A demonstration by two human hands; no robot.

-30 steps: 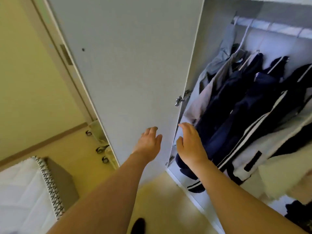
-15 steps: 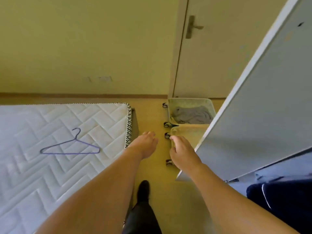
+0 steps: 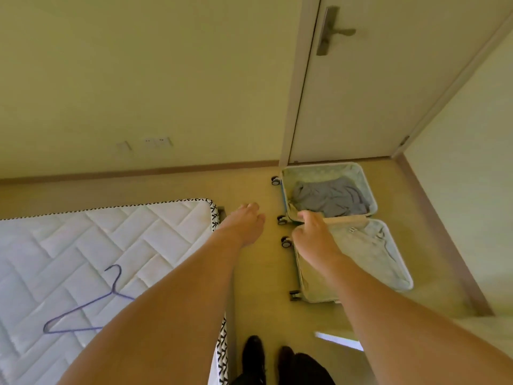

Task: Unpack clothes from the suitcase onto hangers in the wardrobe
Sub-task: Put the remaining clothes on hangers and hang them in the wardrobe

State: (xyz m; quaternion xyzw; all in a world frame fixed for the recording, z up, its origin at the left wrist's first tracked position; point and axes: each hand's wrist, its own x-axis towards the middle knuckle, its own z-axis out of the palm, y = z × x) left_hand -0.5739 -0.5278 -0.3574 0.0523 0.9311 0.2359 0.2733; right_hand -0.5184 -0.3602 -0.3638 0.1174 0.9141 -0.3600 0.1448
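An open pale-green suitcase [image 3: 370,187] lies flat on the floor in front of a door. A crumpled grey garment [image 3: 330,198] fills its far half; the near half [image 3: 369,262] shows only light lining. A purple wire hanger [image 3: 83,315] lies on the white quilted mattress [image 3: 97,245] at the left. My left hand [image 3: 244,226] hovers over the floor between mattress and suitcase, fingers loosely apart, holding nothing. My right hand [image 3: 313,234] hangs above the suitcase's left edge, fingers curled but empty.
A closed door [image 3: 374,93] with a lever handle stands behind the suitcase. A wall with skirting runs along the right. My dark shoes [image 3: 266,359] stand on the wooden floor at the bottom. The wardrobe is out of view.
My view has swung from the wardrobe and its door down to the floor. The suitcase is now fully in view and both hands reach toward it.
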